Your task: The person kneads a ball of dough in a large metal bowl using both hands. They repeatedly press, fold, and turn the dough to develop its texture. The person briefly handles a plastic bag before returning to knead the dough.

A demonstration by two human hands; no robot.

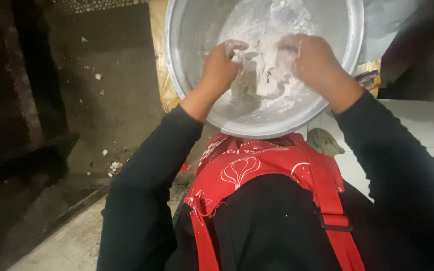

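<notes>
Left hand (223, 62) and right hand (310, 60), each grip curled tight on clumps of white floury dough (262, 75), inside round steel basin (187, 30) at 12 o'clock.

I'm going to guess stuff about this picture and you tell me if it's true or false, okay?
1. Both hands are in a metal bowl. True.
2. The white dough is on the floor. False: it sits inside the bowl.
3. The left hand and right hand both touch the dough. True.
4. The apron is blue. False: it is red with white drawings.
5. The sleeves are black. True.
</notes>
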